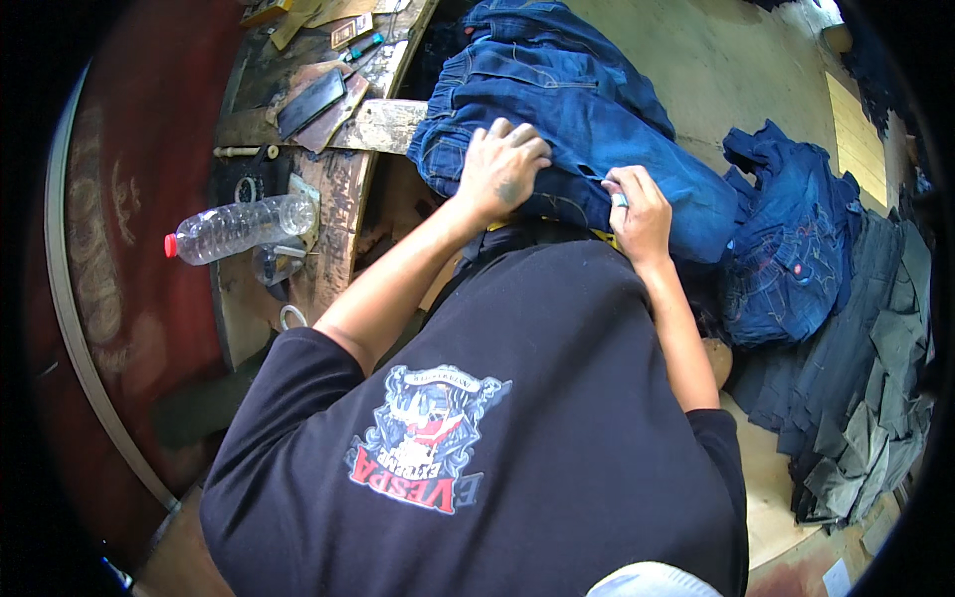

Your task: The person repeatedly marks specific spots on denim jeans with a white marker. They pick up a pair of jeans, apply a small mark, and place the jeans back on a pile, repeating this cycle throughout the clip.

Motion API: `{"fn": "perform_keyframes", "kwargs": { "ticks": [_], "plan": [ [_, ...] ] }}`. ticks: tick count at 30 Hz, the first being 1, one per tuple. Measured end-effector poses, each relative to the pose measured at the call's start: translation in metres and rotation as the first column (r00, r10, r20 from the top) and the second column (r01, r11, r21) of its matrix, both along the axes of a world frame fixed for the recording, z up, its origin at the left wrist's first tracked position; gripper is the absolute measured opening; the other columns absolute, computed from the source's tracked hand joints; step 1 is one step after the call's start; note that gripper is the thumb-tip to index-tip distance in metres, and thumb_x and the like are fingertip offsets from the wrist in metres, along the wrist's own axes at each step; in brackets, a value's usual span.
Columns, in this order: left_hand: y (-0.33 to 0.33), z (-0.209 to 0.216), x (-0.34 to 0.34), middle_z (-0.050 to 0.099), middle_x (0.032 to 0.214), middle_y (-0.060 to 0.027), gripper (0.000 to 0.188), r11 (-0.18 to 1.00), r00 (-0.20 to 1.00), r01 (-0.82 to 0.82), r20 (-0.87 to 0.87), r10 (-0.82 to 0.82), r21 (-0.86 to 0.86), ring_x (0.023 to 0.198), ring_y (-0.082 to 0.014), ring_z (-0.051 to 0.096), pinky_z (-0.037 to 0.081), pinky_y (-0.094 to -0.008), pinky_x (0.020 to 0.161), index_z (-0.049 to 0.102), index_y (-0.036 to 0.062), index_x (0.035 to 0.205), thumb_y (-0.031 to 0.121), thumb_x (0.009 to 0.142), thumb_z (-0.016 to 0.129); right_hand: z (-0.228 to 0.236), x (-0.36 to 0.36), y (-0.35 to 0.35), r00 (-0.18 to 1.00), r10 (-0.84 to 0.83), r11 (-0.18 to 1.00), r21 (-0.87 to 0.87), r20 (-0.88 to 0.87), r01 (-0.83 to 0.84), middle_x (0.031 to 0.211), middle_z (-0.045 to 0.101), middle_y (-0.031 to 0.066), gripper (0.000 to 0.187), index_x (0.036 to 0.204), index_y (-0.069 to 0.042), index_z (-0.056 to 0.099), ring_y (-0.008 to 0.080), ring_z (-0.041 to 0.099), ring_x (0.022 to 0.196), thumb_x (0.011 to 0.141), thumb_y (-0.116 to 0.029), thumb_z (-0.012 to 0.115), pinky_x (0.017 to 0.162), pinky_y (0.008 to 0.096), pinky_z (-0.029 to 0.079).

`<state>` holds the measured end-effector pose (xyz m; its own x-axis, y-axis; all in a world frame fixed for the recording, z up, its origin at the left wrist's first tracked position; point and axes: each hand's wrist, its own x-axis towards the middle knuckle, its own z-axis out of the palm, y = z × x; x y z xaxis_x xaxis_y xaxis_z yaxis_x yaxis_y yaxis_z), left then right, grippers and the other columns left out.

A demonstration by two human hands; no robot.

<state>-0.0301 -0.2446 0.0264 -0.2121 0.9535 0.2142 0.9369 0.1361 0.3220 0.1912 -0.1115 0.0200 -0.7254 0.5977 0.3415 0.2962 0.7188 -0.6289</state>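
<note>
Blue denim trousers [637, 129] with a gathered elastic waist lie bunched in front of me, partly over a worn plank. My left hand [502, 167] rests on them near the waist, its fingers curled into the cloth. To its right, my right hand [640, 211] is closed with its fingertips at the denim. A small light-blue tool [620, 200] shows between those fingers, and a thin pale tip points from them toward the left hand. Its exact kind is too small to tell. The fingertips of the left hand are partly hidden.
At left, a worn wooden bench [333, 219] carries a dark phone [311, 103], a clear plastic bottle [239, 229] with a red cap, and a blue lighter-like item [364, 46]. More blue denim [791, 239] lies at right beside a pile of grey garments [865, 388].
</note>
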Motion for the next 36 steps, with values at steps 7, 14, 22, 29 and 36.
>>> {"fn": "perform_keyframes", "kwargs": {
  "ticks": [7,14,22,29,36],
  "plan": [
    [0.010,0.025,0.072,0.075,0.103,-0.0156,0.041,0.996,0.701,-0.049,0.708,0.090,-0.079,0.088,-0.0281,0.072,0.058,-0.0368,0.083,0.074,-0.0042,0.127,-0.001,0.087,0.070,0.032,0.003,-0.004,0.990,0.033,0.998,-0.053,-0.140,-0.041,0.085,0.070,0.0120,0.006,0.096,-0.006,0.070,0.0364,0.072,0.080,0.096,-0.006,0.077,0.070,0.0427,0.056],
    [0.010,0.029,0.064,0.061,0.079,0.0055,0.007,0.816,-0.357,-0.041,0.771,0.528,-0.577,0.057,-0.0007,0.042,0.028,-0.0205,0.046,0.074,0.0059,0.107,0.009,0.101,0.076,0.022,0.025,0.019,0.906,-0.052,0.657,-0.669,0.421,0.349,0.064,0.069,0.0030,0.053,0.069,-0.006,0.071,0.0118,0.058,0.059,0.103,-0.046,0.079,0.060,0.0336,0.046],
    [-0.008,0.016,0.067,0.064,0.080,0.0052,0.014,0.829,-0.205,-0.113,0.829,0.520,-0.548,0.053,-0.0014,0.038,0.027,-0.0217,0.046,0.070,0.0081,0.099,0.019,0.108,0.072,-0.025,0.048,0.010,0.986,-0.166,0.598,-0.792,0.028,0.123,0.063,0.061,-0.0043,0.043,0.069,-0.007,0.064,0.0044,0.044,0.061,0.103,-0.028,0.079,0.057,0.0294,0.036],
    [-0.001,0.010,0.076,0.053,0.067,0.0066,0.016,0.910,0.238,0.051,0.890,0.390,-0.412,0.049,-0.0033,0.036,0.025,-0.0248,0.045,0.072,0.0081,0.099,0.023,0.105,0.073,-0.019,0.052,0.011,0.993,-0.094,0.654,-0.756,-0.065,0.013,0.064,0.063,-0.0034,0.043,0.071,-0.006,0.064,0.0040,0.048,0.061,0.103,-0.029,0.080,0.058,0.0281,0.037],
    [-0.006,0.014,0.075,0.056,0.071,0.0035,0.020,0.870,-0.007,-0.012,0.871,0.492,-0.492,0.056,-0.0048,0.043,0.036,-0.0253,0.051,0.075,0.0054,0.095,0.024,0.104,0.073,-0.020,0.054,-0.003,0.978,-0.136,0.671,-0.741,-0.159,-0.027,0.064,0.063,-0.0024,0.043,0.071,-0.004,0.063,0.0051,0.050,0.062,0.103,-0.027,0.081,0.060,0.0278,0.039]
  ]
}}
